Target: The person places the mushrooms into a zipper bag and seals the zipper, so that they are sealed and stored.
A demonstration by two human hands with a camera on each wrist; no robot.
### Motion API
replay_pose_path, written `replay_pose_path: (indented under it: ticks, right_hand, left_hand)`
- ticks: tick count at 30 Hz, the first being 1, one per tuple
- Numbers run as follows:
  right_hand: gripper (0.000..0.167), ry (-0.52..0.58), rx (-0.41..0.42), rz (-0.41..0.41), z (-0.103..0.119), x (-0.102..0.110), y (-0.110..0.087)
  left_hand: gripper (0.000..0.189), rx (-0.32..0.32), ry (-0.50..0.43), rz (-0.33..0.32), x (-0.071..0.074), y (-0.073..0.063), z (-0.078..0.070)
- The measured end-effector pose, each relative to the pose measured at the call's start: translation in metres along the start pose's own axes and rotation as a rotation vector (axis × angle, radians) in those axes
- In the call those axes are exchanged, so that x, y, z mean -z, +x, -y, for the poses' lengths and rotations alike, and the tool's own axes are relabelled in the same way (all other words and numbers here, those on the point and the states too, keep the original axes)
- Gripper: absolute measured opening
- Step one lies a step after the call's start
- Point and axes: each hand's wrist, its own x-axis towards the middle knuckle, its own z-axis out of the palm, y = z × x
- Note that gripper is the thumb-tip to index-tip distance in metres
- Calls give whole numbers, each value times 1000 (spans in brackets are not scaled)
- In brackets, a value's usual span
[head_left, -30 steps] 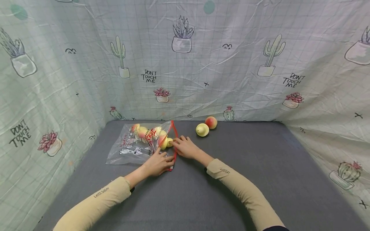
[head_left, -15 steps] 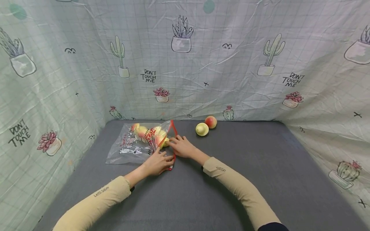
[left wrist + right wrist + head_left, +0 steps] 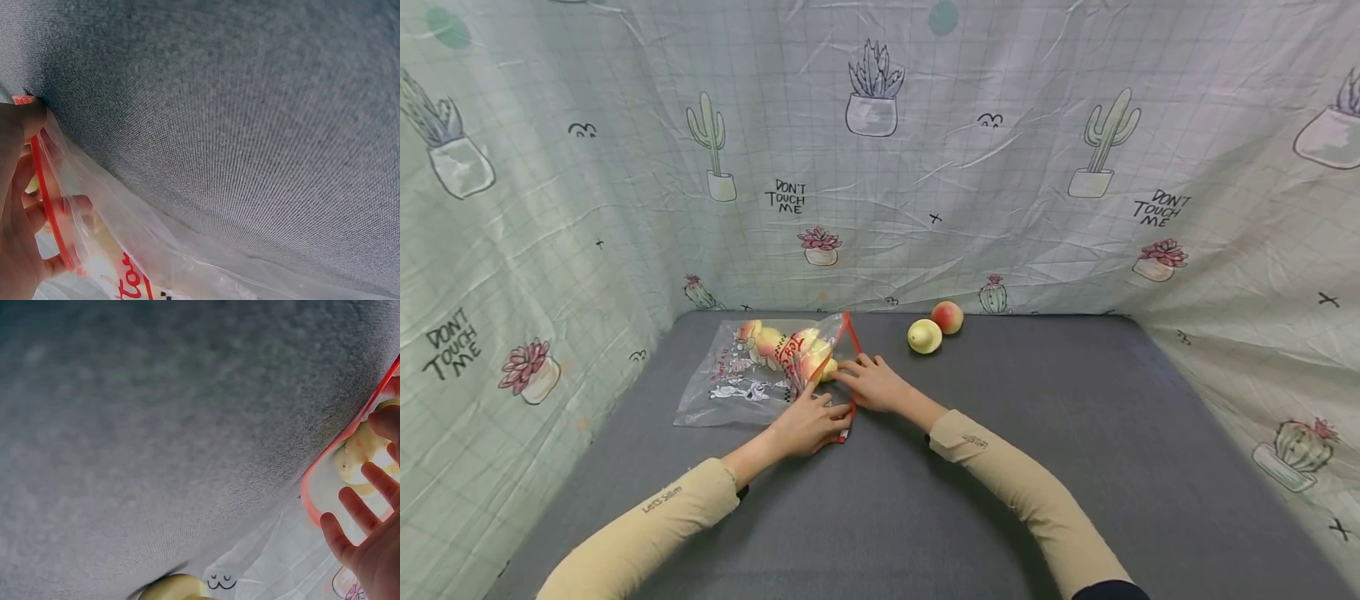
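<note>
A clear zip bag (image 3: 696, 408) with red and white print lies on its side, its red-edged mouth facing right. Peaches and yellow fruit show through the plastic. My left hand (image 3: 808, 423) holds the near side of the mouth; in the left wrist view its thumb and fingers grip along the red zip strip (image 3: 47, 194). Just inside the mouth sits a lemon (image 3: 828, 371). My right hand (image 3: 880, 385) reaches into the opening with its fingertips at this lemon. In the right wrist view the right fingers (image 3: 359, 509) are spread and fairly straight, not wrapped round the fruit.
Right of the bag, towards the back, another lemon (image 3: 924, 337) and a peach (image 3: 947, 317) lie side by side on the grey cloth-covered table (image 3: 1000, 400). A hanging sheet with cactus prints (image 3: 925, 167) closes off the back and both sides.
The lemon at the bag's mouth has moved left, further inside, and my right hand has shifted slightly left with it. The left hand and the other fruit have stayed put.
</note>
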Motion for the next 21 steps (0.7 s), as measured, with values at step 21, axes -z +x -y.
replay_pose_path:
  ticks: [21]
  right_hand:
    - [47, -76, 21, -22, 4, -1, 6]
  left_hand:
    - [34, 2, -5, -17, -1, -2, 0]
